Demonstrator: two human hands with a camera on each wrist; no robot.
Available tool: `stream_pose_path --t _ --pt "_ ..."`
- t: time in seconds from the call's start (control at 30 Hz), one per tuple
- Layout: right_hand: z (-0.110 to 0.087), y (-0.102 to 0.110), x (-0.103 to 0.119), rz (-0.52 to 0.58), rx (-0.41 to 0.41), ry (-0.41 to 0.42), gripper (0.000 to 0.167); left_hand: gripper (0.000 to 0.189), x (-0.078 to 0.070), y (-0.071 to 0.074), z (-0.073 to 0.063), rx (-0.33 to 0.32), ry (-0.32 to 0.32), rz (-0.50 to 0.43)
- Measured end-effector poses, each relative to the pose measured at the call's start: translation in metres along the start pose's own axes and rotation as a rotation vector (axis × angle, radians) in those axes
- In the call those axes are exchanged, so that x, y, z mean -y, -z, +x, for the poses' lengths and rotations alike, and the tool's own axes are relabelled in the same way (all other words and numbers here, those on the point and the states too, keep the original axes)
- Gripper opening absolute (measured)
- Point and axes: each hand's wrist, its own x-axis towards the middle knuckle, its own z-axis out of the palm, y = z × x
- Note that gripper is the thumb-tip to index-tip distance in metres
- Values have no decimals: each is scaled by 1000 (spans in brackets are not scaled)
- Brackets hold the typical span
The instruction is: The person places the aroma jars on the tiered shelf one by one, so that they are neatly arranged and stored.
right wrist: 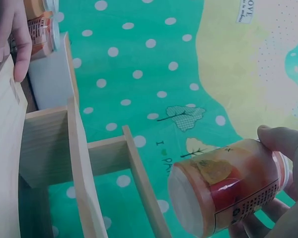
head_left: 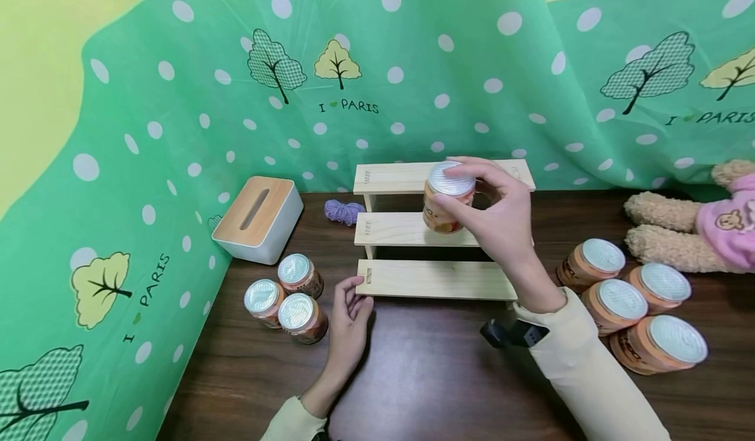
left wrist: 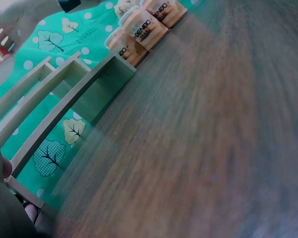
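My right hand [head_left: 501,211] grips a jar [head_left: 446,221] by its silvery lid end, thumb on one side and fingers on the other. The jar has an orange label with fruit on it. It is held over the upper steps of a three-tier wooden shelf [head_left: 436,278], and in the right wrist view the jar [right wrist: 228,188] appears apart from the planks. My left hand [head_left: 348,326] holds the left end of the lowest plank, its fingers curled at the corner. In the left wrist view, fingertips [left wrist: 7,167] lie against the plank's edge.
Three lidded jars [head_left: 297,313] stand left of the shelf. Several more jars [head_left: 622,300] are grouped at the right, near a plush bear [head_left: 725,221] in pink. Behind on the left are a wood-topped tissue box [head_left: 256,221] and purple yarn [head_left: 344,211]. A green curtain [head_left: 413,113] hangs behind.
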Motion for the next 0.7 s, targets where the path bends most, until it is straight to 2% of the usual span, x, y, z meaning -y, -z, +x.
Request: stream_pose_path --t 0.27,0.5,0.7 --pt "9 -20 -7 46 -8 16 38 39 1 0 0 8 -8 -8" --pt "18 -33 -8 5 -21 87 38 39 1 1 0 0 -10 0" --pt "27 -41 -10 0 -38 75 37 40 1 0 1 1 -5 -3"
